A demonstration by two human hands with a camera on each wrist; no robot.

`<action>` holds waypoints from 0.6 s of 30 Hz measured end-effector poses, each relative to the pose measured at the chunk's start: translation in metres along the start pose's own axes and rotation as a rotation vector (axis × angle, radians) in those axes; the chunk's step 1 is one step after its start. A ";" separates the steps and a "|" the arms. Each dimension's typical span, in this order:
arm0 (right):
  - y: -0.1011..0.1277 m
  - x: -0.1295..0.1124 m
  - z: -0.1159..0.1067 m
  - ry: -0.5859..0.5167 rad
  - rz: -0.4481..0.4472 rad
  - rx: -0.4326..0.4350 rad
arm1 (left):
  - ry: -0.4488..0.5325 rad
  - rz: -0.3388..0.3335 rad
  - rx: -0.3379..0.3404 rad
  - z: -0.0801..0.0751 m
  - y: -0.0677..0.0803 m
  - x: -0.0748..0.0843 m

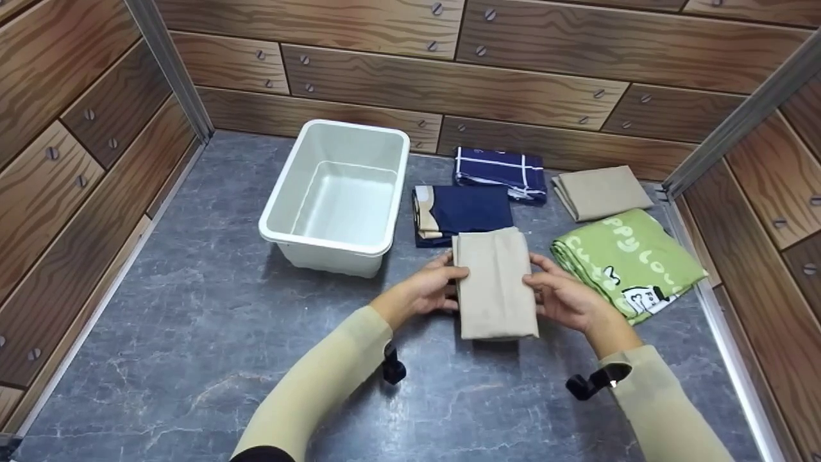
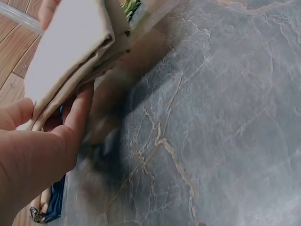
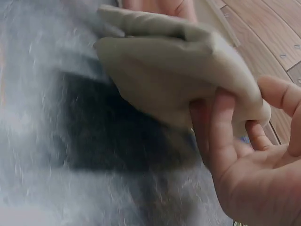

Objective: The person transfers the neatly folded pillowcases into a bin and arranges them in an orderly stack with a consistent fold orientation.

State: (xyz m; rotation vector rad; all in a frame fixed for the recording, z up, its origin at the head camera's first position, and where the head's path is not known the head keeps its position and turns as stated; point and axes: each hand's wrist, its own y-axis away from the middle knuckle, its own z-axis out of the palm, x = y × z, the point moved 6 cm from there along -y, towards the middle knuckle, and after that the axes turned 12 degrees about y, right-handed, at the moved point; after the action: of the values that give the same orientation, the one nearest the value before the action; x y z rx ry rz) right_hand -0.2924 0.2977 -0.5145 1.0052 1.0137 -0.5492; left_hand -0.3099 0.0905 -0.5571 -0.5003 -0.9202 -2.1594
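Note:
Both hands hold a folded beige cloth (image 1: 497,285) above the table, with its shadow below it in the right wrist view. My left hand (image 1: 430,289) pinches the left edge, thumb on top and fingers underneath. On the opposite edge my right hand (image 1: 571,298) grips it the same way, fingers under the fold (image 3: 221,117). In the left wrist view the stacked layers of the beige cloth (image 2: 70,52) show along its side. Just beyond it lies a folded navy cloth (image 1: 471,208), partly overlapped by the beige one in the head view.
A white plastic tub (image 1: 327,247) stands left of the cloths. Behind lie a folded blue cloth with white lines (image 1: 500,168) and another folded beige cloth (image 1: 603,191). A green printed cloth (image 1: 628,256) is at the right, near the wood-patterned side wall (image 1: 770,192).

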 end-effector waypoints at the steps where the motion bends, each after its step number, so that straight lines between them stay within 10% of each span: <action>1: 0.000 -0.001 0.002 -0.016 -0.011 -0.013 | 0.005 0.002 -0.004 0.000 0.000 0.000; 18: 0.003 -0.005 0.003 -0.085 -0.073 -0.010 | 0.126 -0.018 -0.160 0.007 0.003 0.002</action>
State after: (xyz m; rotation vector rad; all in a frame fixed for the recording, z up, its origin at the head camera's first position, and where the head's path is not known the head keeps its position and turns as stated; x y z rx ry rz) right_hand -0.2912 0.2959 -0.5086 0.9309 0.9799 -0.6413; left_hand -0.3085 0.0932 -0.5505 -0.4292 -0.6892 -2.2640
